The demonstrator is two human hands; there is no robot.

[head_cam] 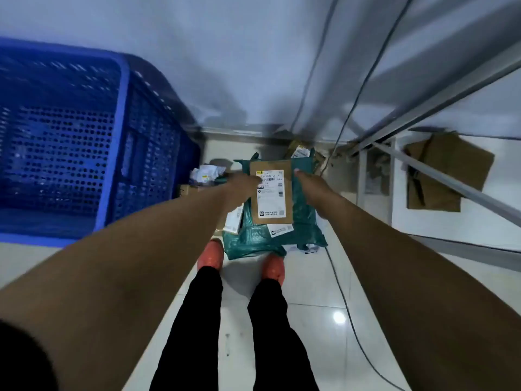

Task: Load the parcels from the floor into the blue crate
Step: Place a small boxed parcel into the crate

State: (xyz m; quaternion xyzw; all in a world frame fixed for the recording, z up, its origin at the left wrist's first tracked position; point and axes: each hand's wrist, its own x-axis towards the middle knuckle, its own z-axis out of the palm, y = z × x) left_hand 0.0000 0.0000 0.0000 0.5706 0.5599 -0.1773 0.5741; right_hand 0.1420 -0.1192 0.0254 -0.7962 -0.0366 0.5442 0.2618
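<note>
The fingers (253,180) of the left hand (241,190) lie over the left edge of a brown parcel (272,198) and cover part of its white label. Blur hides whether they curl round it. The right hand (311,183) sits at the parcel's right edge with its thumb tip near the upper corner. Its other fingers are out of sight, so I cannot tell its grip either. The brown parcel lies over a green plastic parcel (253,241) on the tiled floor (310,292), just ahead of the person's red shoes (211,256). Smaller parcels (207,174) lie to its left, beside the blue crate (118,136), which has perforated walls. Flat cardboard (451,156) lies to the right behind a grey metal frame (439,174). A dark cable (346,306) runs along the floor.
</note>
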